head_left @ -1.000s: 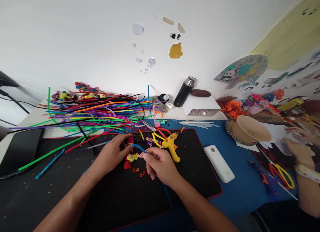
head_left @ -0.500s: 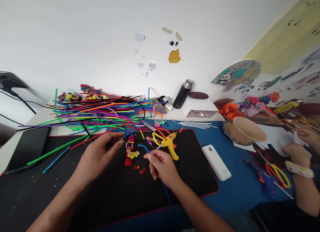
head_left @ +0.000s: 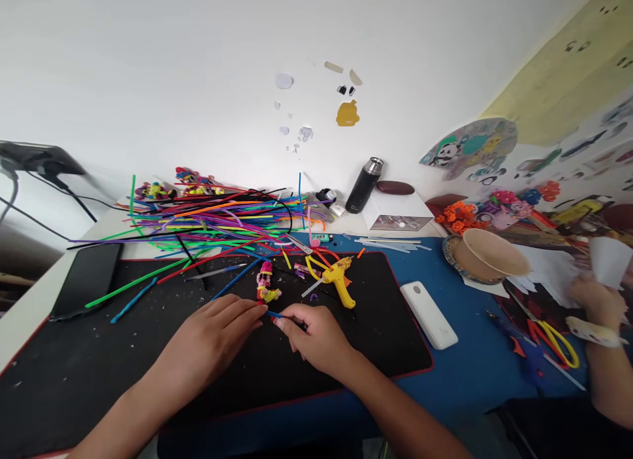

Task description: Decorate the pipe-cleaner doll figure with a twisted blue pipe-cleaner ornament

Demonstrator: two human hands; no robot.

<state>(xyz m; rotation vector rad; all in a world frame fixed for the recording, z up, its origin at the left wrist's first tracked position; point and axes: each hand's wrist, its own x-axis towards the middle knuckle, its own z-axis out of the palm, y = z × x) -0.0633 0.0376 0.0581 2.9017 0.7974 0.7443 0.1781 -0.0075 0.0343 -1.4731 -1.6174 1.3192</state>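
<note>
Between my two hands a short stretch of blue pipe cleaner (head_left: 273, 313) shows, low over the black mat (head_left: 237, 406). My right hand (head_left: 314, 334) pinches it between thumb and forefinger. The fingers of my left hand (head_left: 215, 334) are together and closed on its other end, fingertips partly hidden. Just beyond them lies a small pink, red and yellow pipe-cleaner figure (head_left: 266, 279). A yellow glue gun (head_left: 339, 281) rests on the mat to the right, beside yellow-and-red-handled scissors (head_left: 312, 266).
Behind the mat spreads a pile of coloured pipe cleaners (head_left: 237, 215). A phone (head_left: 86, 281) lies left; a white power bank (head_left: 429, 315) lies right. A black flask (head_left: 364, 185) stands by the wall. At far right, another person's hand (head_left: 596, 301) is near white paper.
My left hand has come down and right from near the pile and closed on the blue pipe cleaner. My right hand has lowered slightly. The view has swung a little left.
</note>
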